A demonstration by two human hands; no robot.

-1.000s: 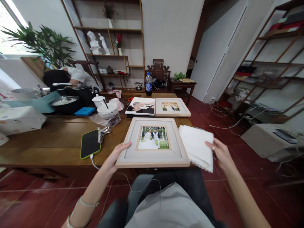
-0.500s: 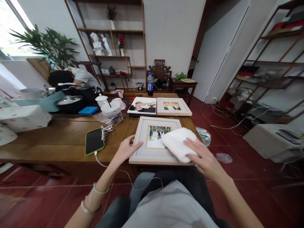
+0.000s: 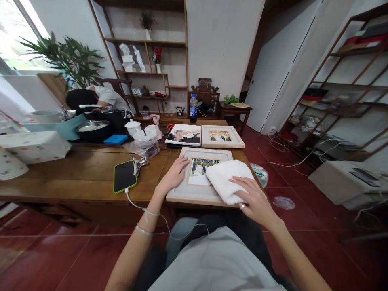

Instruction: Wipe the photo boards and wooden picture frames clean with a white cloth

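Observation:
A pale wooden picture frame lies on the front right corner of the wooden table, with a small photo of two people in its centre. My left hand rests along the frame's left border, fingers stretched towards the far corner and nothing in its grip. A folded white towel covers the frame's right part and a bit of the photo. My right hand grips the towel near its lower right edge; a ring shows on one finger.
Beyond the frame lie a second framed photo and a photo album. A cola bottle stands behind them. Left are a charging phone, a bagged cup and a black pot. A person bends over at back left.
My left hand has slid up the frame's left side and now lies flatter on it. The towel and right hand have shifted only slightly. The view has moved a little.

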